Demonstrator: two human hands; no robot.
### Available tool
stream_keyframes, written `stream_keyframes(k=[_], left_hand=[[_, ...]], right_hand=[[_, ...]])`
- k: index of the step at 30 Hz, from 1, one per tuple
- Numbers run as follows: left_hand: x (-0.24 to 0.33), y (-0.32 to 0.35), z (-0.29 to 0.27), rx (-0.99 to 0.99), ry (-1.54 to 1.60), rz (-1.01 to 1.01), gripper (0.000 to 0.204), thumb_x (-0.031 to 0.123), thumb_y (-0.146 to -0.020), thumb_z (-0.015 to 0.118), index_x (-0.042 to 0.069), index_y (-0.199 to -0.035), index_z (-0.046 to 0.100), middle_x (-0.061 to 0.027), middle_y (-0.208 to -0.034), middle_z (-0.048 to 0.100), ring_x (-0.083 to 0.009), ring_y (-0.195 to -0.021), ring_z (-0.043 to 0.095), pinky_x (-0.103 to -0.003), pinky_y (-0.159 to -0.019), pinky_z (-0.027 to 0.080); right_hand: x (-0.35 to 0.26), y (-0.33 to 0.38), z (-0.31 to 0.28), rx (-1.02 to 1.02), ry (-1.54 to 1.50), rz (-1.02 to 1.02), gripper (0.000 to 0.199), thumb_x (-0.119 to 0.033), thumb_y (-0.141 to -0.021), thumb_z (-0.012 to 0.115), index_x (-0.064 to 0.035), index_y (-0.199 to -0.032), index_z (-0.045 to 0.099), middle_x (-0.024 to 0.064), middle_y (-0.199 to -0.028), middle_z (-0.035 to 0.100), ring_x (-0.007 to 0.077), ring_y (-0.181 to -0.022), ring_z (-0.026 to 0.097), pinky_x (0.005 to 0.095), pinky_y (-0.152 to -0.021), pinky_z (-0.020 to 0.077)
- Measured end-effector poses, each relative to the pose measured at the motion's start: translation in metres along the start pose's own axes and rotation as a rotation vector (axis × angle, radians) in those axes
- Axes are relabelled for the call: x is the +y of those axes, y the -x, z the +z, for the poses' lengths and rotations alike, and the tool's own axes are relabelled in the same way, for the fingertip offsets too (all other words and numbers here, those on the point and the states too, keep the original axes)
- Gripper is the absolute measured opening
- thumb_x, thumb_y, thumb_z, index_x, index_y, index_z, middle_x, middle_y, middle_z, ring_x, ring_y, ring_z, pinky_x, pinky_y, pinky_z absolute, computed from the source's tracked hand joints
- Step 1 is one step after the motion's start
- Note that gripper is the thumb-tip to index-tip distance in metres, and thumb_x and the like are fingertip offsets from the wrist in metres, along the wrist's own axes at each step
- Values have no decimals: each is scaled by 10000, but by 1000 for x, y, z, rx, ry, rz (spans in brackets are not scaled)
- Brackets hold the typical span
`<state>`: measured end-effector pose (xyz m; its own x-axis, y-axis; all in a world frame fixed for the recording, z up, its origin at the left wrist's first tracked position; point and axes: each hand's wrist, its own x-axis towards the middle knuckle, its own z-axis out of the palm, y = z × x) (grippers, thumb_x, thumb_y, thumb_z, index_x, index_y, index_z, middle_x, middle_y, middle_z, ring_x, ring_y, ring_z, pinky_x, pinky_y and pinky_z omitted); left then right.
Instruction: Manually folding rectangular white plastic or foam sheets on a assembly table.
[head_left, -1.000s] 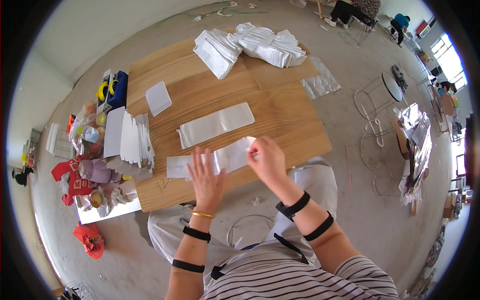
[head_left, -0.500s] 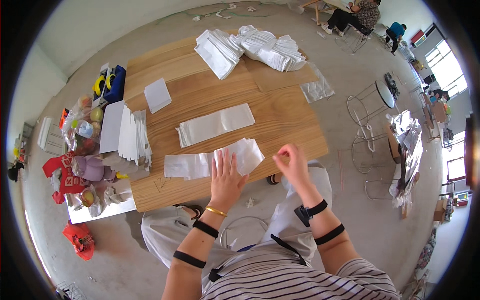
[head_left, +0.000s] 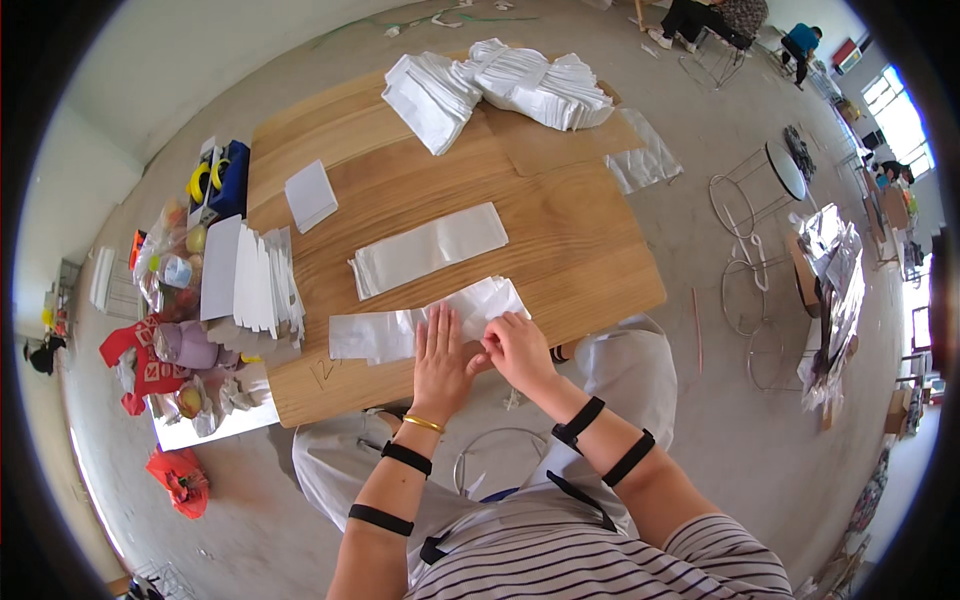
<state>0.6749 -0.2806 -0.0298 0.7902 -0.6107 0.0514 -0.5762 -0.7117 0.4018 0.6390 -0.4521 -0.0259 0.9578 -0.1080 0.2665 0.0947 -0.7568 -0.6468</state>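
My left hand [head_left: 442, 362] lies flat, fingers stretched out, on a glossy white plastic sleeve [head_left: 365, 338] at the table's near edge. My right hand [head_left: 515, 350] rests against the sleeve's right part, close beside my left thumb. Its fingers are curled and pinched together; whether they grip the sleeve's edge is hidden by the hand. Just beyond lies a neat stack of similar white sleeves [head_left: 430, 250]. A small pile of white cards [head_left: 311, 196] sits farther off to the left.
Large bundles of white sleeves [head_left: 540, 85] lie on brown cardboard [head_left: 540, 145] at the table's far side. White folded sheets [head_left: 255, 275] stand along the left edge, near a blue tape dispenser [head_left: 232, 172] and bagged fruit [head_left: 165, 270]. Stools [head_left: 785, 172] stand on the right.
My right hand has moved left and in, from the air beside the table onto the sleeve's right part. My left hand stays flat on the sleeve.
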Motion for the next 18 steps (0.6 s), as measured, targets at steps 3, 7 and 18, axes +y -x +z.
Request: stream_keyframes(k=[3, 7, 18], left_hand=[[-1, 3, -2, -26, -30, -7, 773, 490, -1002, 408, -23, -1542, 198, -218, -1618, 173, -376, -1510, 119, -524, -1212, 103], [12, -5, -9, -34, -145, 42, 760, 481, -992, 442, 4, -1544, 230, -210, -1619, 180, -380, -1509, 125, -556, -1206, 86], [36, -37, 11, -16, -124, 31, 801, 441, -949, 560, -7, -1531, 238, -211, -1605, 212, -385, -1498, 157, -551, -1207, 115]], right_hand=[[-2, -9, -36, 93, -235, 239, 170, -184, -867, 702, -38, -883, 618, 90, -792, 632, 220, -729, 615, 343, -657, 492], [61, -7, -73, 356, -508, 530, 246, -234, -921, 695, 5, -947, 642, 72, -813, 669, 130, -727, 614, 269, -663, 478], [98, 2, -63, 271, -409, 541, 336, -193, -863, 758, -29, -1091, 573, 65, -835, 670, 129, -718, 598, 294, -667, 487]])
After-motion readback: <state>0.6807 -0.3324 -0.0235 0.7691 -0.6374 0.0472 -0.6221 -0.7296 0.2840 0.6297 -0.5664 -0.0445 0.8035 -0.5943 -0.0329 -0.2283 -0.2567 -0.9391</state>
